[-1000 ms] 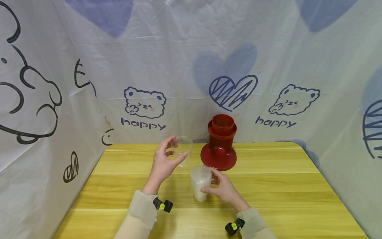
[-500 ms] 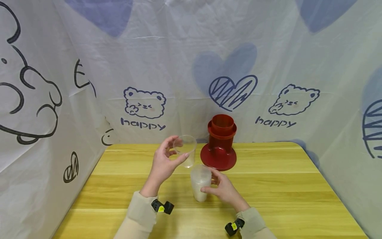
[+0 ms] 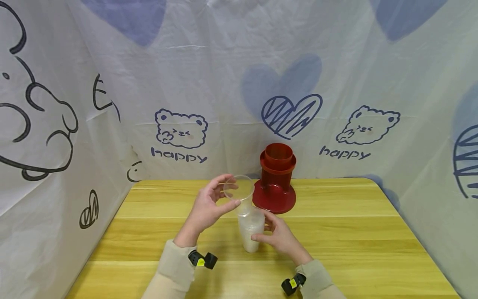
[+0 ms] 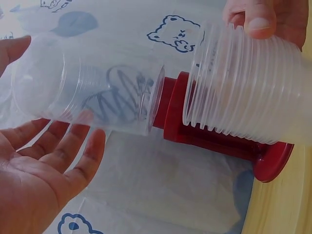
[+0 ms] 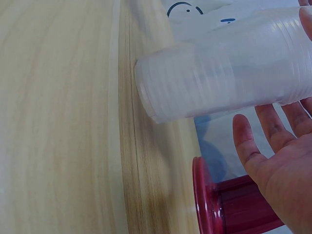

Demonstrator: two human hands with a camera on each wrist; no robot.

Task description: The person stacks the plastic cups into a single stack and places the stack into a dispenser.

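In the head view my left hand (image 3: 210, 209) holds a clear plastic cup (image 3: 242, 204) upright by its side, thumb in front and fingers behind. My right hand (image 3: 283, 240) grips a stack of clear plastic cups (image 3: 249, 237) near its upper part; the stack stands upright on the table. From the left wrist, the single cup (image 4: 105, 95) shows just above the rim of the stack (image 4: 239, 85), with a small gap between them. The right wrist view shows the lower end of the stack (image 5: 195, 80) and the spread fingers (image 5: 248, 139) of the right hand.
Behind the hands a red plastic holder (image 3: 277, 176), a tube on a round base, stands near the back edge of the wooden table (image 3: 347, 236). A white cloth (image 3: 231, 91) with bear and heart drawings hangs behind and at both sides.
My left hand has carried the single cup rightward and slightly nearer, from left of the stack to over its mouth. The right hand and the stack have stayed in place.
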